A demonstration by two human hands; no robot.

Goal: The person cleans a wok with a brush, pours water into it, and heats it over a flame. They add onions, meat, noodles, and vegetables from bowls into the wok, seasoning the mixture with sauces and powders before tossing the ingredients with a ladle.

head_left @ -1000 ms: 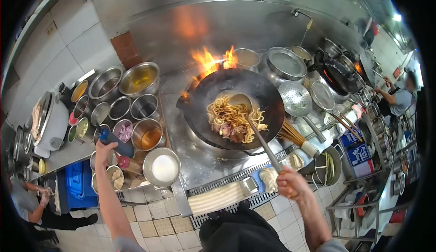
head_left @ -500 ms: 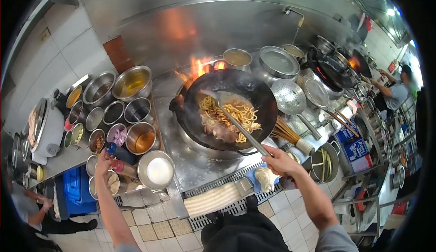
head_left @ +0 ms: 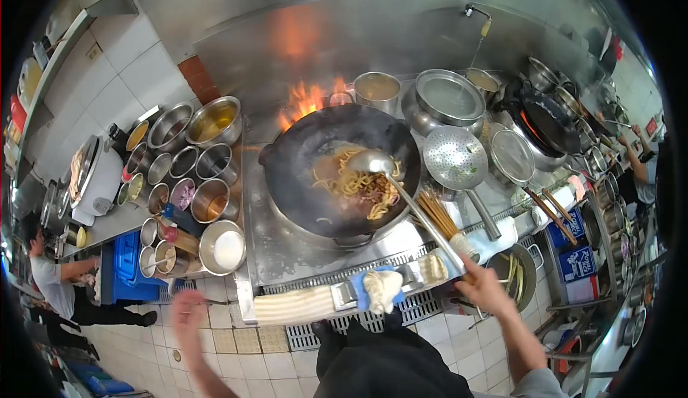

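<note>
My right hand (head_left: 487, 287) is closed around the end of a long metal ladle (head_left: 421, 211). The ladle's bowl rests over brown noodles (head_left: 355, 183) and pieces of meat in a black wok (head_left: 297, 154). Orange flames (head_left: 304, 100) rise behind the wok's rim. My left hand (head_left: 190, 315), blurred by motion, is over the floor below the counter, fingers loosely apart and nothing visible in them. Nearest to it are a red-capped bottle (head_left: 179, 240) and a metal bowl of white contents (head_left: 222, 247).
Metal bowls and pots (head_left: 213, 122) crowd the left counter. On the right lie a perforated skimmer (head_left: 455, 158), a bamboo brush (head_left: 441, 215), a strainer (head_left: 512, 155) and a pot with green stalks (head_left: 510, 272). A white cloth (head_left: 294, 306) covers the front edge. Other people stand far left and right.
My left hand has let go of the bottle and moved down, off the counter. The ladle has turned and its bowl now shows over the noodles. The view has shifted.
</note>
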